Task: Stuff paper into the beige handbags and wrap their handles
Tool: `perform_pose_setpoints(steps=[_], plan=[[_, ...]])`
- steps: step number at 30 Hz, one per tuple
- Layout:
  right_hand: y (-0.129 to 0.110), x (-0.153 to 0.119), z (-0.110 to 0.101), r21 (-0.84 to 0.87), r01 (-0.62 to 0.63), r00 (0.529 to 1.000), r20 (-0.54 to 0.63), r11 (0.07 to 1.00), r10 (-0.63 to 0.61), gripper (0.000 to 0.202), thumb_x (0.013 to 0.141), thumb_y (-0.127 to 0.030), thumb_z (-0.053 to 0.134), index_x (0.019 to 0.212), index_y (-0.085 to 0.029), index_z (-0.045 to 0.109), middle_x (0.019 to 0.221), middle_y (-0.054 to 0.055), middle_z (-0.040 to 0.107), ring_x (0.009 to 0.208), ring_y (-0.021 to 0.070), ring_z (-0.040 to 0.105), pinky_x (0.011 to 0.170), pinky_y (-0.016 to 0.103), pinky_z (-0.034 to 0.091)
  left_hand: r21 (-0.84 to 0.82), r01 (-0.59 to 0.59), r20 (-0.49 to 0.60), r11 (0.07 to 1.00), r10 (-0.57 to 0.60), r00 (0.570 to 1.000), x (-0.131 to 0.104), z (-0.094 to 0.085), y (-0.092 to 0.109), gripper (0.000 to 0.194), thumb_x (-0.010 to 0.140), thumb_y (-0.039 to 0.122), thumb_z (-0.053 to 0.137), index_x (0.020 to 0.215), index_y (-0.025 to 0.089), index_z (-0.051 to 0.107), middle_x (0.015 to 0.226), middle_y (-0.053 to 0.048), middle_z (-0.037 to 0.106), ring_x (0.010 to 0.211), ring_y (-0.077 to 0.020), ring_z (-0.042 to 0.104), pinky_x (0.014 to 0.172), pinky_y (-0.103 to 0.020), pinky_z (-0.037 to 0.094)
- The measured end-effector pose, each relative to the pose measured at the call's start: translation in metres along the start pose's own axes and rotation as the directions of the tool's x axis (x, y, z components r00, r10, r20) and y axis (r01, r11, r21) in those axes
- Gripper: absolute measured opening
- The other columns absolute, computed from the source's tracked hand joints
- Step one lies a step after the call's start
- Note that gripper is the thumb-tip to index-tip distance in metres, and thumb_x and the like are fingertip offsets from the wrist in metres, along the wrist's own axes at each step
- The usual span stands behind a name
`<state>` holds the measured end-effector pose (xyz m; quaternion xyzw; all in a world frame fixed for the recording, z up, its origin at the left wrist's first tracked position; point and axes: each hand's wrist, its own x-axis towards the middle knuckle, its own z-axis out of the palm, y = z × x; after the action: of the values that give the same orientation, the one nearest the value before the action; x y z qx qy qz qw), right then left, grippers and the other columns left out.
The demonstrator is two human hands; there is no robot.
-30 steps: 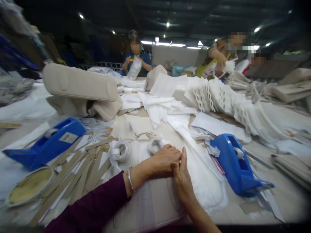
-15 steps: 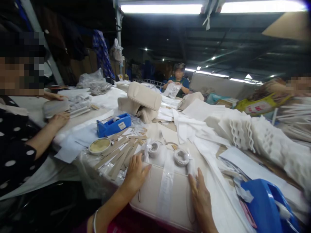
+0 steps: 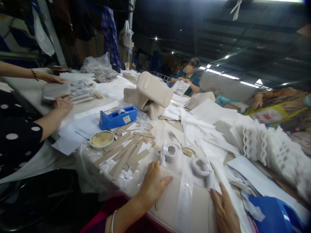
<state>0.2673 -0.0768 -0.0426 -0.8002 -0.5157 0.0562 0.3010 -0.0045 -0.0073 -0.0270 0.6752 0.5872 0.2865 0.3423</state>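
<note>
A beige handbag lies at the near edge of the table, with a clear-and-white wrapping strip running down its middle. Its handle parts, covered in white wrapping, stick out on the far side. My left hand grips the bag's left end, thumb resting on top and fingers over the far left edge. At the right end, my right hand holds the side with its thumb and fingers along the edge. Beyond my left hand lie several cardboard strips and a round dish of yellowish paste.
One blue tape dispenser stands left of centre, another blue dispenser at near right. Stacked beige bags sit farther back. White foam sheets line the right. A co-worker's hands work at left; other people are across the table.
My view has tilted down and turned left, so the bag and both hands appear lower and farther right. Both hands stay on the bag.
</note>
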Motion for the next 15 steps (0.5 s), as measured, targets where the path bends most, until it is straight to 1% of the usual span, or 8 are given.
perform_pose_setpoints(steps=[2,3,5,6,9,11,13,15], plan=[[-0.003,0.003,-0.005,-0.065,0.11,0.993,-0.025,0.992,-0.111,0.059,0.086,-0.057,0.036,0.132,-0.022,0.048,0.11,0.013,0.065,0.106,0.0327,0.06,0.085,0.047,0.049,-0.028,-0.014,0.006,1.0,0.014,1.0,0.002,0.003,-0.003,0.058,0.079,0.038,0.06,0.126,0.007,0.045,0.12,-0.017,0.051,0.118,-0.0296,0.044,0.105,-0.041,0.033],[-0.01,0.006,-0.006,-0.112,0.174,0.981,-0.062,0.978,-0.181,0.057,0.086,-0.054,0.037,0.131,-0.021,0.049,0.117,0.015,0.062,0.113,0.0343,0.056,0.09,0.05,0.046,-0.046,-0.025,0.006,0.999,0.026,1.0,0.005,0.002,-0.005,0.056,0.079,0.038,0.06,0.124,0.008,0.047,0.118,-0.016,0.052,0.118,-0.0293,0.044,0.105,-0.042,0.034],[-0.036,0.014,-0.007,-0.185,0.293,0.937,-0.14,0.938,-0.32,0.053,0.087,-0.046,0.039,0.13,-0.016,0.049,0.128,0.018,0.053,0.123,0.0368,0.046,0.098,0.056,0.039,-0.089,-0.055,-0.024,0.994,0.053,0.998,0.015,-0.002,-0.009,0.048,0.079,0.034,0.059,0.119,0.011,0.049,0.115,-0.014,0.052,0.115,-0.0278,0.045,0.103,-0.041,0.035],[-0.052,0.019,-0.004,-0.195,0.347,0.912,-0.16,0.917,-0.378,0.05,0.088,-0.041,0.04,0.129,-0.015,0.049,0.13,0.019,0.051,0.125,0.0363,0.043,0.1,0.057,0.037,-0.115,-0.071,-0.052,0.991,0.065,0.997,0.023,-0.005,-0.01,0.043,0.08,0.031,0.057,0.118,0.012,0.05,0.113,-0.013,0.052,0.114,-0.0266,0.046,0.102,-0.041,0.036],[-0.107,0.033,0.012,-0.019,0.557,0.826,-0.086,0.83,-0.557,0.033,0.09,-0.023,0.039,0.117,-0.02,0.056,0.118,0.012,0.058,0.111,0.0247,0.054,0.095,0.043,0.045,-0.225,-0.079,-0.125,0.971,0.051,0.991,0.053,-0.013,-0.011,0.036,0.08,0.019,0.05,0.116,0.013,0.05,0.11,-0.011,0.054,0.106,-0.0218,0.051,0.096,-0.036,0.041],[-0.137,0.039,0.028,0.086,0.631,0.774,0.002,0.771,-0.634,0.03,0.089,-0.015,0.039,0.112,-0.02,0.057,0.115,0.009,0.059,0.102,0.02,0.059,0.087,0.034,0.048,-0.319,-0.029,-0.106,0.947,-0.005,0.994,0.074,-0.016,-0.009,0.035,0.08,0.016,0.049,0.115,0.013,0.051,0.106,-0.01,0.057,0.098,-0.0189,0.055,0.09,-0.032,0.043],[-0.155,0.041,0.044,0.101,0.641,0.752,0.117,0.761,-0.649,0.03,0.087,-0.008,0.039,0.107,-0.021,0.057,0.111,0.007,0.061,0.092,0.0172,0.062,0.077,0.028,0.049,-0.39,0.053,-0.05,0.919,-0.078,0.996,0.091,-0.016,-0.005,0.033,0.081,0.018,0.05,0.113,0.013,0.052,0.099,-0.008,0.06,0.091,-0.0178,0.058,0.084,-0.03,0.045],[-0.162,0.041,0.056,0.038,0.617,0.762,0.221,0.786,-0.609,0.029,0.085,-0.005,0.04,0.103,-0.02,0.056,0.104,0.006,0.062,0.082,0.0158,0.062,0.069,0.025,0.046,-0.418,0.113,0.002,0.901,-0.124,0.992,0.101,-0.015,0.0,0.03,0.081,0.024,0.052,0.108,0.012,0.055,0.091,-0.007,0.062,0.087,-0.0184,0.059,0.079,-0.029,0.045]])
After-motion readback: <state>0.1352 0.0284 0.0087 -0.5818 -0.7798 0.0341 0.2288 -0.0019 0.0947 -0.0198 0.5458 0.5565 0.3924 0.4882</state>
